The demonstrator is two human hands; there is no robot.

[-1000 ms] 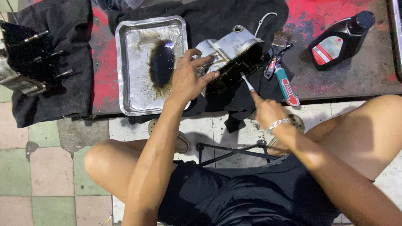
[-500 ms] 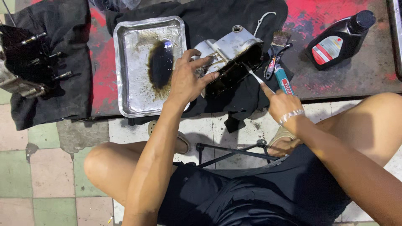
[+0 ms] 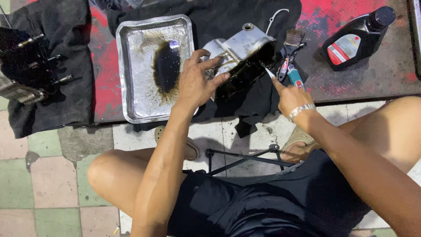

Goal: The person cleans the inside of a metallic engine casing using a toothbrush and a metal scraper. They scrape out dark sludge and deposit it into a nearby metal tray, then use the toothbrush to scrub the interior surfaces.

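A thin pale tool (image 3: 267, 71) is gripped in the right hand (image 3: 290, 97), its tip set against the dark open side of a grey metal engine casing (image 3: 240, 55). The casing is steadied by the left hand (image 3: 195, 83) — fingers spread and pressed on its near face, not closed around it. The casing is propped on a black cloth (image 3: 245, 98) at the near edge of the red workbench (image 3: 333, 83). Just to its left lies a metal tray (image 3: 133, 66) holding dark oil; to its right a paintbrush (image 3: 293, 41) — and farther right, a black oil bottle (image 3: 355, 39).
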